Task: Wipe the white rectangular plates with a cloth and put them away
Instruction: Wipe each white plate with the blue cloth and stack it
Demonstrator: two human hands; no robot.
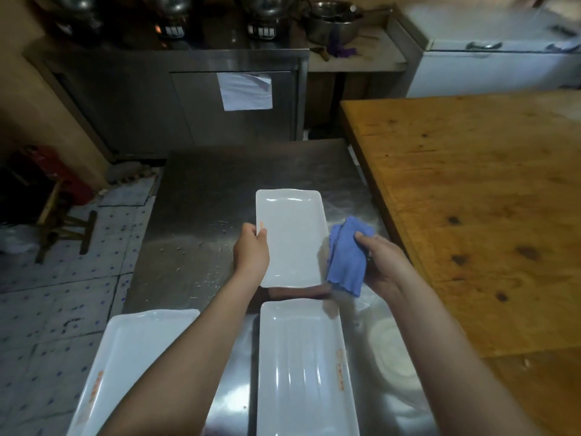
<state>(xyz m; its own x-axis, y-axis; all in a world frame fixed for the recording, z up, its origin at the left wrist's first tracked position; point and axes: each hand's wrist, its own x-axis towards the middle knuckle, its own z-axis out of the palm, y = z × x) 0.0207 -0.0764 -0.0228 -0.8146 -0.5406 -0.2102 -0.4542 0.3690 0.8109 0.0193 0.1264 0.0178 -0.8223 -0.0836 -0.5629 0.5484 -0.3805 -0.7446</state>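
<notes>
Over the steel desk [204, 184], the left hand [251, 251] is gripping the left rim of a white rectangular plate [294, 240], its fingers [250, 229] curled around the edge, while the right hand [382, 267] is clutching a folded blue cloth [347, 258] just beside the plate's right edge. Nearer, a second plate [301, 372] and a third plate [135, 357] are lying flat.

Curled left hand [251, 250], curled right hand [383, 266]

Our tally
We count three white plates (far plate [292, 240], near-left plate [132, 357], near-right plate [301, 372]) and one blue cloth [347, 256].
</notes>
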